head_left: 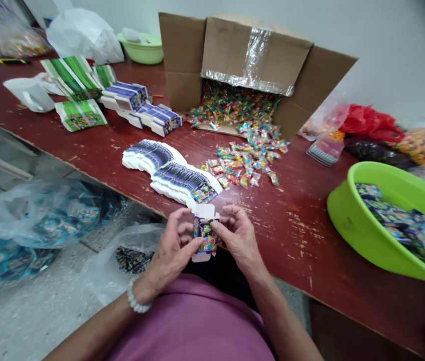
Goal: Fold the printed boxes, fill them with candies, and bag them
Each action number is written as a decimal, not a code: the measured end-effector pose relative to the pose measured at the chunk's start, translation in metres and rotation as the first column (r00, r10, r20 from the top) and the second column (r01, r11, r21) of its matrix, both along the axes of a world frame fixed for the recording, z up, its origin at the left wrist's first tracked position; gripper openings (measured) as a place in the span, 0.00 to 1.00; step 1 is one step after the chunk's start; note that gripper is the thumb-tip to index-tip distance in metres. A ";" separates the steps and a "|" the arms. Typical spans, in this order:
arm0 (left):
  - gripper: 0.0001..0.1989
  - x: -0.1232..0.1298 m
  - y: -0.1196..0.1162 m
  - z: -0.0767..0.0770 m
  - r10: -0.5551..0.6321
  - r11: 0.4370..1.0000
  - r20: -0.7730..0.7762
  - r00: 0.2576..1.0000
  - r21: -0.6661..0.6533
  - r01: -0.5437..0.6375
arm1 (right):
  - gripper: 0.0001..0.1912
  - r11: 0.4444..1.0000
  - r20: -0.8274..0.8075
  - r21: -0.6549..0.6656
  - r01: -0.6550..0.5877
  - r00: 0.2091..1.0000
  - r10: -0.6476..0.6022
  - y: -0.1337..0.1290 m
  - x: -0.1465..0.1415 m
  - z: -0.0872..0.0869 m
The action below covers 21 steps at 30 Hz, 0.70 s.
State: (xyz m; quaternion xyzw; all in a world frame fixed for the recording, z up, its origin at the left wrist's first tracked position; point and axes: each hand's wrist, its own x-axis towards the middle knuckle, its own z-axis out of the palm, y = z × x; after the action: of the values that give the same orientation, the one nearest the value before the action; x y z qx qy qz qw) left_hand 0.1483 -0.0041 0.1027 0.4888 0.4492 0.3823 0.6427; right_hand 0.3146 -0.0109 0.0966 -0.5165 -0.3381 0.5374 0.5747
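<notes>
A small printed box [205, 231], its end flaps out, is pinched between thumb and fingers of both the left hand [176, 243] and the right hand [237, 233], held at the edge of the red counter [291, 230] near the fanned cartons [170, 170].

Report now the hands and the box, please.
Both hands: left and right, holding small printed carton. Carton: end flaps open. Fanned carton blanks lie just beyond, on table.
</notes>
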 end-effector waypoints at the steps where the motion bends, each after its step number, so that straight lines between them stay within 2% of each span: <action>1: 0.34 0.000 -0.002 0.000 0.000 1.000 -0.013 1.000 0.018 0.000 | 0.18 1.000 0.014 0.022 0.003 1.000 -0.003 -0.001 -0.001 -0.001; 3: 0.32 0.000 -0.004 0.001 -0.007 1.000 -0.028 1.000 0.030 0.008 | 0.14 0.998 0.025 0.058 -0.007 1.000 0.006 -0.003 -0.003 -0.004; 6: 0.25 -0.001 -0.003 0.003 -0.040 0.999 -0.023 0.999 -0.018 0.040 | 0.12 0.998 0.031 0.038 -0.050 0.998 0.048 -0.005 -0.002 -0.006; 10: 0.15 -0.005 0.004 0.007 -0.156 0.986 -0.007 0.988 -0.054 0.155 | 0.15 0.985 -0.006 -0.072 -0.155 0.988 0.155 -0.004 0.007 -0.005; 13: 0.11 -0.008 0.008 0.008 -0.198 0.980 -0.098 0.975 0.006 0.199 | 0.17 0.977 -0.089 -0.107 -0.185 0.980 0.176 0.000 0.011 -0.003; 15: 0.10 -0.009 0.010 0.008 -0.196 0.977 -0.148 0.969 0.054 0.205 | 0.20 0.973 -0.110 -0.079 -0.216 0.972 0.207 0.002 0.013 -0.004; 17: 0.10 -0.009 0.010 0.007 -0.179 0.979 -0.133 0.975 0.070 0.189 | 0.18 0.957 -0.062 -0.038 -0.287 0.957 0.284 0.002 0.014 -0.005; 19: 0.15 -0.008 0.009 0.006 -0.128 0.991 -0.035 0.991 0.017 0.129 | 0.12 0.947 0.065 0.003 -0.322 0.945 0.321 0.000 0.014 -0.008; 21: 0.24 -0.007 0.008 0.005 -0.084 0.990 0.078 0.993 -0.102 0.092 | 0.08 0.954 0.197 0.073 -0.290 0.942 0.272 -0.002 0.015 -0.010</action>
State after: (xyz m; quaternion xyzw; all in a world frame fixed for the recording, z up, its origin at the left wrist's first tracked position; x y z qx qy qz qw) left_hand 0.1416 0.0036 0.1074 0.4591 0.4229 0.3468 0.7000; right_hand 0.3294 -0.0132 0.0868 -0.4807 -0.4868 0.5460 0.4836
